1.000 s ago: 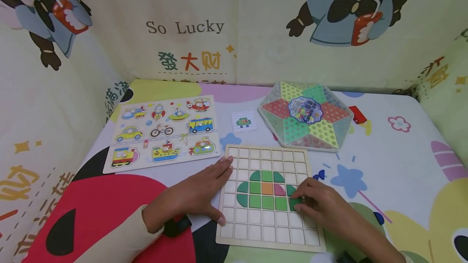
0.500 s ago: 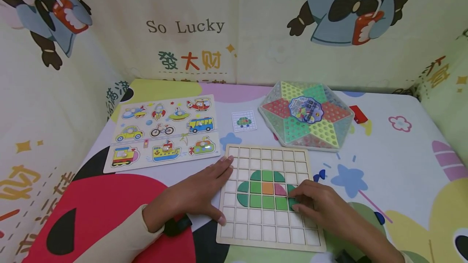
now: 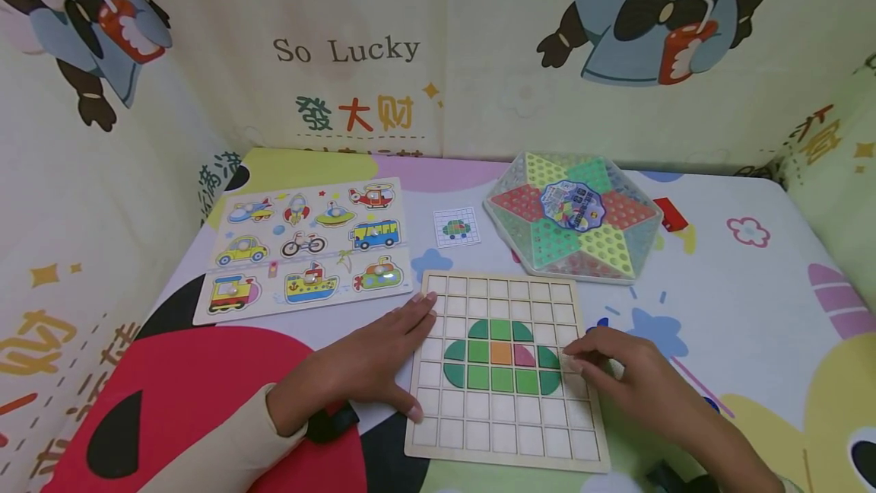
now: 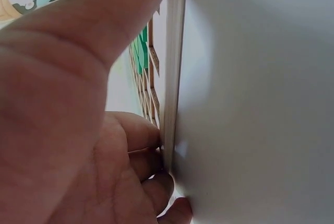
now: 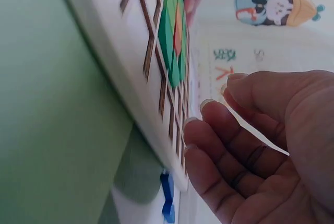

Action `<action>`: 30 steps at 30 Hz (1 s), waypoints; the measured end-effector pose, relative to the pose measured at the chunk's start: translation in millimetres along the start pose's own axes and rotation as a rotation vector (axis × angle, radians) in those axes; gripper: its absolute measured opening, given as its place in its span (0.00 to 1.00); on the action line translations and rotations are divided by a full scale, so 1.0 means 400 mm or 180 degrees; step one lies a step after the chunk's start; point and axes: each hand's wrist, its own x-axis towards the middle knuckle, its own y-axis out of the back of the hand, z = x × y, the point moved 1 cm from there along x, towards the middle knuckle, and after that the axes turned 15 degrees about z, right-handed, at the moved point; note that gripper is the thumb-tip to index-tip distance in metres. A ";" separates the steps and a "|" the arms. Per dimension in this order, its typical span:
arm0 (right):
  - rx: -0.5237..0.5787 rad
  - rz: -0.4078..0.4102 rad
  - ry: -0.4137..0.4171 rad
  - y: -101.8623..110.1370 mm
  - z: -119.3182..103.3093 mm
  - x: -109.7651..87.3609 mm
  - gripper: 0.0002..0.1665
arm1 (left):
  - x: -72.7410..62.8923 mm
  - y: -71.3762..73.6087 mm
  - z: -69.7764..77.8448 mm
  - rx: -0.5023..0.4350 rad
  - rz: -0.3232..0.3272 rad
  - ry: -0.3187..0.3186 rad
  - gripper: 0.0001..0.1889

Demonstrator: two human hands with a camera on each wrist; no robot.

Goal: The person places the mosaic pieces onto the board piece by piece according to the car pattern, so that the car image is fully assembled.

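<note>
A square wooden grid board lies on the table, with coloured tiles forming a turtle-like shape in its middle. Green squares surround an orange tile and a pink tile. Dark green rounded tiles close the right end. My left hand lies along the board's left side, thumb and fingers spread; in the left wrist view its fingers touch the board's edge. Over the board's right edge hovers my right hand, its fingers loosely bent around nothing in the right wrist view.
A small card with a gridded turtle picture lies behind the board. To the left is a vehicle knob puzzle. A hexagonal clear box with a star-pattern game stands at the back right. Printed curtains enclose the table.
My right hand has drawn back to the right, off the dark green tiles at the shape's right end, which now show whole. The left hand stays where it was.
</note>
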 end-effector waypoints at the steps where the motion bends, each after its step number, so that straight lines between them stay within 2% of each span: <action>1: -0.0024 0.0033 0.0016 0.004 0.004 0.001 0.18 | 0.000 0.000 0.000 -0.0004 -0.0001 0.0004 0.63; 6: -0.0229 0.0187 -0.0254 0.024 0.029 0.004 0.15 | -0.002 -0.001 0.000 0.0008 -0.0003 0.0010 0.63; 9: -0.0381 0.0336 -0.0540 0.033 0.046 0.005 0.12 | -0.002 -0.001 0.000 0.0014 -0.0009 0.0013 0.63; 13: -0.0448 0.0411 -0.0841 0.041 0.063 0.006 0.09 | -0.001 -0.002 -0.001 0.0017 -0.0015 0.0015 0.63; 20: -0.0505 0.0486 -0.1031 0.051 0.083 0.013 0.09 | 0.000 -0.002 -0.002 0.0034 -0.0009 0.0008 0.63; 24: -0.0642 0.0474 -0.1144 0.055 0.097 0.019 0.10 | -0.001 -0.003 -0.002 0.0040 -0.0017 0.0017 0.63; 30: -0.0838 0.0314 -0.1406 0.056 0.117 0.024 0.14 | -0.001 -0.003 -0.001 0.0056 -0.0007 -0.0007 0.62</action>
